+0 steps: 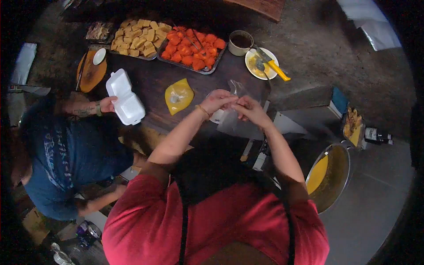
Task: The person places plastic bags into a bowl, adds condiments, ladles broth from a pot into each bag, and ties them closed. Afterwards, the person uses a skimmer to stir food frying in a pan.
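Observation:
My left hand [216, 102] and my right hand [250, 109] meet over the front part of the dark table, fingers pinched together. Between them hangs a clear plastic bag [230, 123], its top edge in both sets of fingers. A white round rim, perhaps a bowl, shows partly behind my left hand; the rest is hidden. Left of my hands lies a tied plastic bag of yellow liquid [180, 99]. Beyond them is a white plate [252, 66] with yellow residue, a spoon and a yellow-handled knife [276, 68] across its rim.
A tray of tofu-like blocks [139, 39] and a tray of orange-red pieces with tongs [190, 49] line the far side, beside a dark-filled mug [241, 43]. At left a co-worker's hand holds an open foam box [126, 99]. A large pot of yellow liquid [344, 176] stands at right.

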Tool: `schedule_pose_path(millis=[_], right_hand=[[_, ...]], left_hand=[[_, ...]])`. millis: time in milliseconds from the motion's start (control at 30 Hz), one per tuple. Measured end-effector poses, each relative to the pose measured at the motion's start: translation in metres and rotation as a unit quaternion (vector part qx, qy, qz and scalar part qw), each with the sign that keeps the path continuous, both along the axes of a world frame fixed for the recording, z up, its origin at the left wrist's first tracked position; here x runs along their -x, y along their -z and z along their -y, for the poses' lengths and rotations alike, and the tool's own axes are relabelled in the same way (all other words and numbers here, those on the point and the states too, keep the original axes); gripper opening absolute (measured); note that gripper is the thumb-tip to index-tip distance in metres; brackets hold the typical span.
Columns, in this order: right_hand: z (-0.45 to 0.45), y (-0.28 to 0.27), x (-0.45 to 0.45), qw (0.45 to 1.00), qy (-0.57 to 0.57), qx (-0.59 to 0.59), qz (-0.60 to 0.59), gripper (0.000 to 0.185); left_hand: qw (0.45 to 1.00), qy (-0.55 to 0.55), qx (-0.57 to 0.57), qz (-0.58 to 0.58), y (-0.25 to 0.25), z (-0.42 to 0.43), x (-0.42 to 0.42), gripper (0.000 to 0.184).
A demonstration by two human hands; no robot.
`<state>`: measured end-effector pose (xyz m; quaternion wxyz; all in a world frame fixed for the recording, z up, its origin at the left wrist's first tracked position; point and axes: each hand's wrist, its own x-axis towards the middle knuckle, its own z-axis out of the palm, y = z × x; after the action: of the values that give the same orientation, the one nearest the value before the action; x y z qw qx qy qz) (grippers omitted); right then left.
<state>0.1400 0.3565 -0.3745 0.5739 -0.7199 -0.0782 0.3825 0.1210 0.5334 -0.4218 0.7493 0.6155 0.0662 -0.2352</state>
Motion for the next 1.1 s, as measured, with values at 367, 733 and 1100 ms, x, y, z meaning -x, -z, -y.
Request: schedule_pose_path(millis=[367,733,1100], right_hand=[[-0.023,-0.022,-0.089,0.983,0.049,-0.066,0.163,0.013],[-0.005,0.152,-0.036,0.936,-0.069,0.256,0.231,0.064],[0.085,0.053,0.055,0.824,0.385,0.195,0.368,0.036]], left_hand=[[0.893,-0.056,-0.346,0.281,-0.085,-0.085,-0.007,0.008],[0.719,-0.004,-0.603,0.345,-0.076,-0.078,0.022,0.049],[0.816,0.086,-0.499,0.279,-0.026,0.015,0.006,0.077]])
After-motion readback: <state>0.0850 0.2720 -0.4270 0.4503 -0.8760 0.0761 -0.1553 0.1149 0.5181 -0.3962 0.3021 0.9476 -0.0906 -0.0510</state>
